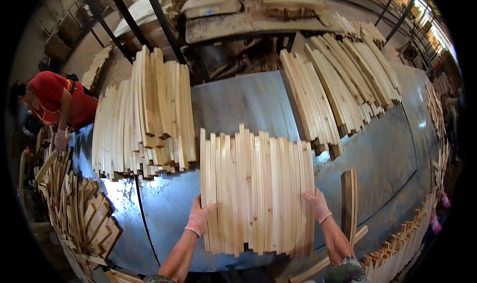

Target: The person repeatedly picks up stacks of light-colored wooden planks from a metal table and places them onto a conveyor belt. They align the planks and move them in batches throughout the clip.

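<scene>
A wide row of pale wooden strips [256,193] lies side by side in front of me, their far ends uneven. My left hand [199,216], in a pinkish knitted glove, presses on the row's left side with the thumb over the top. Against the opposite side is my right hand [318,205], gloved alike, its thumb on the outer strips. Both hands are closed on the row, squeezing it between them; the fingers underneath are partly hidden. Two short thick strips [350,203] stand together to the right of my right hand.
A metal-topped table [243,96] carries stacked strips [144,119] at left and more piles [343,84] at right. Loose pieces [94,218] heap up at the lower left. A person in red [62,99] bends at the far left; another person's pink gloves [436,224] show at the right edge.
</scene>
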The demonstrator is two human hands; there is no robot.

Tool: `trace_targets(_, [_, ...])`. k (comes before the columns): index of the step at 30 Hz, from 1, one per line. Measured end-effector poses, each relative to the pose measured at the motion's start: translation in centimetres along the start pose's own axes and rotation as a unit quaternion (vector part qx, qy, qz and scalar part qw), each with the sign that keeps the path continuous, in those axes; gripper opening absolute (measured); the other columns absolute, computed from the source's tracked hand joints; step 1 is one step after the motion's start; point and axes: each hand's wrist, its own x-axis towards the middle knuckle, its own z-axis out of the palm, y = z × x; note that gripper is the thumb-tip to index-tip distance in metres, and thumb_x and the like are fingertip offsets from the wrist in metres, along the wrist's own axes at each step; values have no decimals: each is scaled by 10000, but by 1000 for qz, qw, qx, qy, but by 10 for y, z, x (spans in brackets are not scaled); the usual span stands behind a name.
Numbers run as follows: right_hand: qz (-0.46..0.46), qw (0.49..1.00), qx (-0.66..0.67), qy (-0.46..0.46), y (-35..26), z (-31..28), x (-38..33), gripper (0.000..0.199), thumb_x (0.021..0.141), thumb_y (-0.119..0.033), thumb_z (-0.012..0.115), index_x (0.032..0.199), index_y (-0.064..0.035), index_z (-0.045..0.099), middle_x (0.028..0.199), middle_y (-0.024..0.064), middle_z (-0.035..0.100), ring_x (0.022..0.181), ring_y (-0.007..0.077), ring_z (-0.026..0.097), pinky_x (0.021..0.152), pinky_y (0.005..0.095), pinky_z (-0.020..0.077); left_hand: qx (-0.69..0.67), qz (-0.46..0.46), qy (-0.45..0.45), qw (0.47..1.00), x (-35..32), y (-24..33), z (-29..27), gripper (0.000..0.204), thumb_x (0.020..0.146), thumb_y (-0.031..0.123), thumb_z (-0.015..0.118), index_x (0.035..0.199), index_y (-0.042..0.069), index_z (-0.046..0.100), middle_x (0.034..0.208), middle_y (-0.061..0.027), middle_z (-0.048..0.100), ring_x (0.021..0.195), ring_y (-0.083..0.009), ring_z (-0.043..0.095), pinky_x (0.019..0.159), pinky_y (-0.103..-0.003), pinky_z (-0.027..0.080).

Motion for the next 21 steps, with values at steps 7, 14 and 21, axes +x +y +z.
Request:
trace_targets(7, [27, 998, 56, -30, 23, 0, -21, 599, 848, -112, 821, 1377, 59, 599, 1201, 129, 717, 1014, 247, 703, 933, 402, 577, -26, -107, -77, 991, -13, 0, -18, 920, 758, 174, 978, 1505, -46, 487, 1340, -178, 688, 1180, -303, 693, 1021, -458, 587])
trace_targets(14, [4, 992, 116, -53, 52, -6, -101, 675, 806, -154, 822, 1395, 78, 587, 1235, 138, 719, 1035, 266, 711, 949, 406, 576, -56, -70, -106, 990, -71, -12, -50, 932, 744, 248, 1000, 1478, -57, 513, 1307, -165, 704, 1149, -249, 690, 1021, -406, 571])
trace_targets(21, [-82, 990, 50, -102, 12, 39, -178, 628, 799, -256, 813, 1312, 53, 621, 990, 45, 694, 835, 172, 666, 762, 312, 550, -78, 40, -90, 992, -184, 1, -112, 842, 807, 178, 946, 1506, 3, 510, 1282, -105, 697, 1141, -195, 678, 1008, -378, 570])
